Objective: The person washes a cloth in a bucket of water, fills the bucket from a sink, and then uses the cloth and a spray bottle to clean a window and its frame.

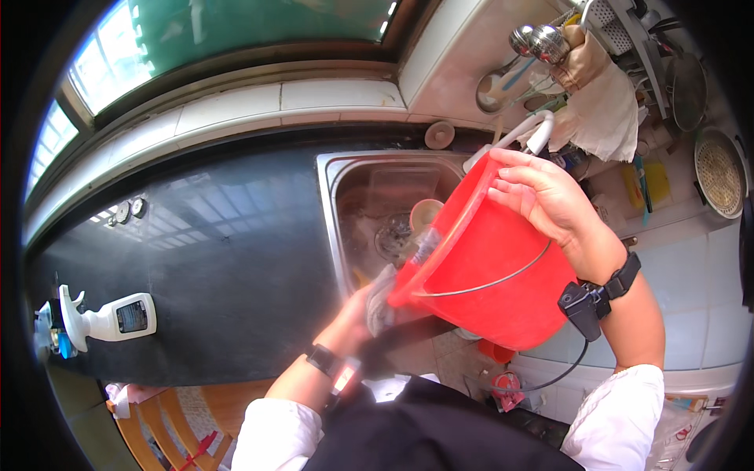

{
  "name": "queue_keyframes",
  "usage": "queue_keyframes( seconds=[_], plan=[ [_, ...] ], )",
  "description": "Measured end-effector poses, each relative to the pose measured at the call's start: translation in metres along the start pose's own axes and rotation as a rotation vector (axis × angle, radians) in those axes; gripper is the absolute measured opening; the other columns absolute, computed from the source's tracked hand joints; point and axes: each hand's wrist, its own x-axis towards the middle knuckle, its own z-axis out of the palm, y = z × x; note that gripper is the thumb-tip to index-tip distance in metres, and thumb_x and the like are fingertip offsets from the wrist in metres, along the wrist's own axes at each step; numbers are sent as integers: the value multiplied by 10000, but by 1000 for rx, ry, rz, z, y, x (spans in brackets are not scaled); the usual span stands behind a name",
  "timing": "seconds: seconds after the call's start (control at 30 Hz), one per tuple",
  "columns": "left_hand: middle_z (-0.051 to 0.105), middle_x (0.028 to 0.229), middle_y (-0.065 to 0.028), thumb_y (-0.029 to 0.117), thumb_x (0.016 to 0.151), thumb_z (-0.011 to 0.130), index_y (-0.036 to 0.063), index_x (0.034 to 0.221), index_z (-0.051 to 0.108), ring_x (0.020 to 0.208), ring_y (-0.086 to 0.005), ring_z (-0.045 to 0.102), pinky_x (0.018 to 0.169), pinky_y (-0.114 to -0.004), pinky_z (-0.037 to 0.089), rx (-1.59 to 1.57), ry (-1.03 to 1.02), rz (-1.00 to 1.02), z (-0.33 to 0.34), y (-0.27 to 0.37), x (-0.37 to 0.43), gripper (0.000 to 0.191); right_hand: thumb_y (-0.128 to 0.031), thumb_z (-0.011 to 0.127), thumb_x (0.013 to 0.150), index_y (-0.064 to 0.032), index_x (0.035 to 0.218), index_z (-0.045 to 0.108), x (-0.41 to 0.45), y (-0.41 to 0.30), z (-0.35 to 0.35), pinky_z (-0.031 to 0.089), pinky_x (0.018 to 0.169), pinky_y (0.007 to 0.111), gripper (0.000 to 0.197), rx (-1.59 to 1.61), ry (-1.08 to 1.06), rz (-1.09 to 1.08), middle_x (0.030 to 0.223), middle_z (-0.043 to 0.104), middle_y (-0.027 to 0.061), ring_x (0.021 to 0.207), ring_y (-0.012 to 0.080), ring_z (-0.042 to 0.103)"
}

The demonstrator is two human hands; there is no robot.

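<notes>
A red plastic bucket with a wire handle is tilted over a stainless steel sink, its mouth turned down to the left. Water runs from its lower rim into the basin. At the upper rim, my right hand holds the bucket with the fingers over the edge. My left hand holds a grey cloth against the bucket's lower rim; the fingers are partly hidden and blurred. Inside the sink a small bowl lies near the drain.
A white faucet rises behind the bucket. On the dark countertop lies a white spray bottle. A round sink stopper sits behind the basin. Utensils and a cloth hang at upper right. A wooden chair stands below the counter.
</notes>
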Motion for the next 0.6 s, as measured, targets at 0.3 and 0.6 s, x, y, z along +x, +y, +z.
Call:
queue_keyframes(
  seconds=[0.3, 0.6],
  plan=[
    [616, 766, -116, 368, 849, 493, 50, 988, 563, 492, -180, 573, 420, -259, 494, 3, 87, -40, -1, -1, -2, 354, -15, 478, 834, 78, 1122, 393, 12, -10, 8, 513, 753, 351, 314, -37, -1, -1, 902, 488, 115, 797, 196, 527],
    [624, 823, -149, 337, 887, 412, 45, 984, 572, 642, -228, 615, 526, -304, 521, 120, 53, 9, -19, 6, -2, 347, 0, 500, 804, 26, 1112, 400, 16, 10, -15, 505, 730, 390, 325, 26, 11, 43, 895, 487, 119, 783, 244, 536]
  ],
)
